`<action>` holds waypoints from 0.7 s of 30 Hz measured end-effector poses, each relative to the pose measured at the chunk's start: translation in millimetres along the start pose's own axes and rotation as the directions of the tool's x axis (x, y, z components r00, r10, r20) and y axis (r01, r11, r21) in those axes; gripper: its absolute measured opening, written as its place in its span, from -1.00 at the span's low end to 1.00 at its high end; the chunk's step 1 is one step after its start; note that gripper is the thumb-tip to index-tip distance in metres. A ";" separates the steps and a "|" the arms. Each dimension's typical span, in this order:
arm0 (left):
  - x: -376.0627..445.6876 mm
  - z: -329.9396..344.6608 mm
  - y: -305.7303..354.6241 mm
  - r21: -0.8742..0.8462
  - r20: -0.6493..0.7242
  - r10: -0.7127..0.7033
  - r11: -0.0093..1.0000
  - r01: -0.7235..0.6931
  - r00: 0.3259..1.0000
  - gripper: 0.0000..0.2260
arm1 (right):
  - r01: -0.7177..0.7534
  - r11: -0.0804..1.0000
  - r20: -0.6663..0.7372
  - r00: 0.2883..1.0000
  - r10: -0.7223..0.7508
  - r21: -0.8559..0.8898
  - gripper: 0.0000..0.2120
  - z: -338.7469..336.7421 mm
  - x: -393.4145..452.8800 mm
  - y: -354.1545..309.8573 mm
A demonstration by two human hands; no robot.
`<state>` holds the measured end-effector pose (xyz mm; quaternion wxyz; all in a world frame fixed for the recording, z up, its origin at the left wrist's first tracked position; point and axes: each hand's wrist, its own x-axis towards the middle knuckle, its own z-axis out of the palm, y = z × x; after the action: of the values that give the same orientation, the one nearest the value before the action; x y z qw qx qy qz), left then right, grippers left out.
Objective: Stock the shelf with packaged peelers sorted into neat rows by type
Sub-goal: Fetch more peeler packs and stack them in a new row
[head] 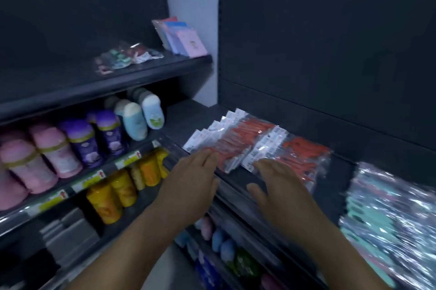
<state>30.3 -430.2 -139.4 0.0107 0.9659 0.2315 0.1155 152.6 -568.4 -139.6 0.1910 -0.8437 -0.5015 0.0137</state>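
Two overlapping rows of orange peelers in clear packets lie on the dark shelf: a left row and a right row. My left hand rests flat at the near end of the left row, fingers spread and touching the packets. My right hand lies flat on the near edge of the right row. Neither hand grips anything. A stack of teal peelers in shiny packets sits further right on the same shelf, blurred.
The left shelving unit holds pink, purple and blue bottles, yellow bottles below, and loose packets plus pastel cards on top. More bottles sit under the peeler shelf. A dark back panel rises behind.
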 end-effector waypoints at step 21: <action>48.5 -88.8 -315.7 -0.061 -0.208 -0.288 0.958 0.281 0.935 -0.54 | 0.285 0.953 -0.055 0.958 -0.280 0.105 -0.62 67.8 268.7 -245.5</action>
<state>-88.4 -129.5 -65.8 0.0170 0.9037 0.3669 0.2199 65.1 -214.6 -74.7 0.2477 -0.7514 -0.6115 -0.0024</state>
